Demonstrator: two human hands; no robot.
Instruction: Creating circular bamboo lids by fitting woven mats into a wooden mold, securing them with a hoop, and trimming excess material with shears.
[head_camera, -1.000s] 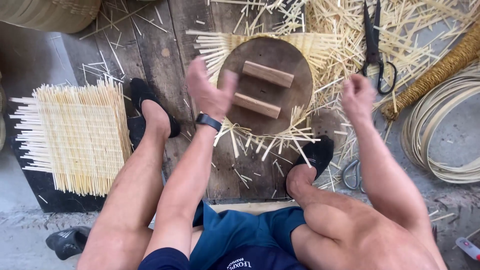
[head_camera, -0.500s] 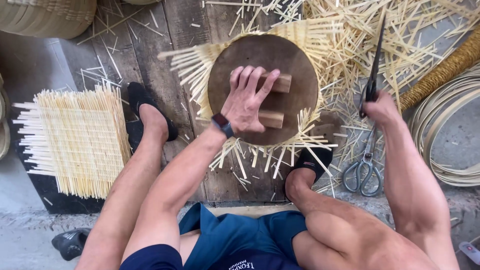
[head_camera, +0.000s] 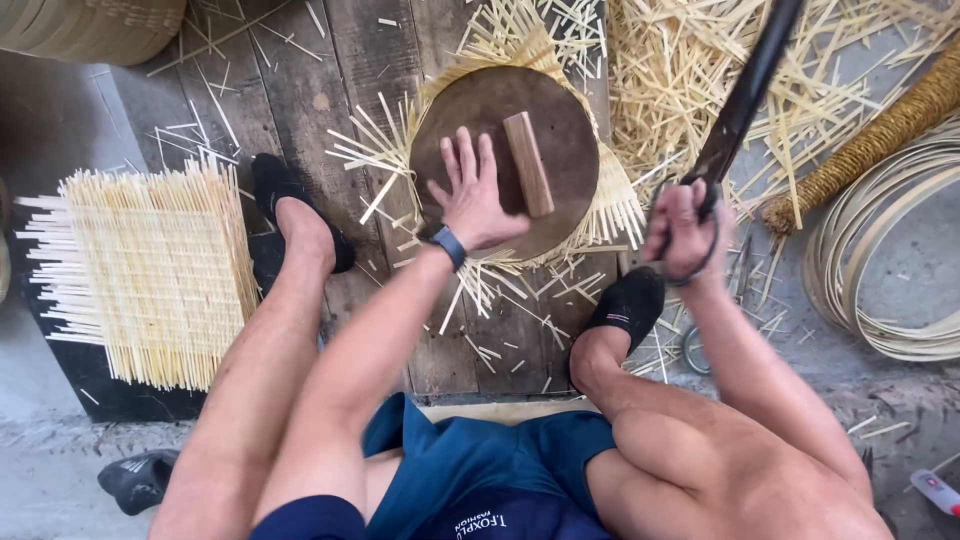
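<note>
Seated, knees wide, feet on the plank floor. My left hand (head_camera: 475, 200) lies flat, fingers spread, pressing the round wooden disc (head_camera: 505, 160) onto a woven mat (head_camera: 615, 205) whose ends stick out all round. My right hand (head_camera: 685, 230) is clenched through the handles of long shears (head_camera: 745, 95), blades raised. Judging by the ragged fringe, trimming looks barely begun. A finished-looking square mat (head_camera: 150, 270) lies left. Shear tips are cut off; the weave under the disc is hidden.
</note>
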